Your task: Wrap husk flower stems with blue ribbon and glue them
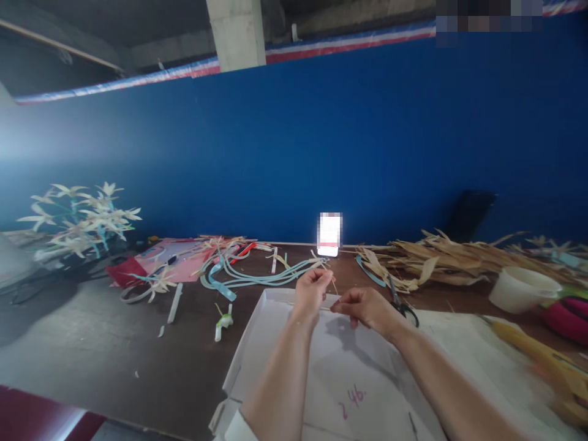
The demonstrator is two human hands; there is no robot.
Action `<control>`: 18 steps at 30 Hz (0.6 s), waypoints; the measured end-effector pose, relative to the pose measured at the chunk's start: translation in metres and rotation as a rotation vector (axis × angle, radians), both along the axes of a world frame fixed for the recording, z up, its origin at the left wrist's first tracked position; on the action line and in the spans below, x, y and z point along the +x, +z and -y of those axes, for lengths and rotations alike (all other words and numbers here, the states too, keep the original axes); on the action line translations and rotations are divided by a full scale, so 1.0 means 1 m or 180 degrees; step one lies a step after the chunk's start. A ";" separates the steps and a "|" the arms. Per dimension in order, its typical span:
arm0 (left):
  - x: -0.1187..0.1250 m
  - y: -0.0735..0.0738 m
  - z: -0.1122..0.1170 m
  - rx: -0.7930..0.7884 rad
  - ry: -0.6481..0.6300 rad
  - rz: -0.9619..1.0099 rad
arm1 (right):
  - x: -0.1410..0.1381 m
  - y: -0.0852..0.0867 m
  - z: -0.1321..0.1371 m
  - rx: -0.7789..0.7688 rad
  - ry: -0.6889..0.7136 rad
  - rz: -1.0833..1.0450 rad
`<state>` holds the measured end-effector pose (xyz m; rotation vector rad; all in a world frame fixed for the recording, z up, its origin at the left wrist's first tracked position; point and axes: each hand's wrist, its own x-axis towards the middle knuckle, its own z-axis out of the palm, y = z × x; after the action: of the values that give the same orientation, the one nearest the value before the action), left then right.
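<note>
My left hand (311, 292) and my right hand (365, 307) are raised together over a flattened white cardboard sheet (275, 349). Both hands are pinched shut on a thin pale stick (331, 283) with dried strips at its tip; the left pinches the upper end, the right the lower end. Black scissors (402, 301) lie just behind my right hand on the table.
A heap of dried husk leaves (459, 257) lies at the back right beside a white cup (521, 289). Light blue strips (257, 275) and pink paper (169, 257) lie at the back left, near a bunch of pale handmade flowers (82, 217). A yellow tool (546, 361) lies right.
</note>
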<state>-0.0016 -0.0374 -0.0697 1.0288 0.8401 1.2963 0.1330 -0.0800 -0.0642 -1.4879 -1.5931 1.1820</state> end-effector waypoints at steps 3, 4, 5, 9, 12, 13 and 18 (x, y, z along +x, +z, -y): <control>0.000 -0.001 -0.001 0.0010 -0.0008 -0.0005 | 0.000 0.000 0.001 0.0139 -0.0114 0.0128; 0.000 -0.001 -0.001 0.0018 -0.0002 -0.0009 | 0.000 0.000 0.001 0.0171 -0.0116 0.0099; 0.000 -0.002 -0.001 0.0014 0.0006 -0.0006 | -0.001 0.000 0.001 0.0189 -0.0109 0.0057; 0.001 -0.004 -0.003 -0.0033 0.0092 -0.0022 | -0.004 -0.002 0.001 0.0006 -0.0040 -0.0306; 0.000 -0.004 -0.004 -0.0059 0.0189 -0.0054 | -0.006 -0.001 0.002 -0.0202 0.0087 -0.0742; 0.000 -0.004 -0.004 -0.0062 0.0220 -0.0047 | -0.006 -0.001 0.002 -0.0255 0.0138 -0.0847; -0.002 0.000 -0.003 -0.0104 0.0372 0.0002 | -0.006 0.002 0.005 -0.0445 0.0434 -0.1124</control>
<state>-0.0035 -0.0347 -0.0699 0.9652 0.9296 1.3765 0.1271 -0.0846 -0.0626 -1.1844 -1.4093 1.5642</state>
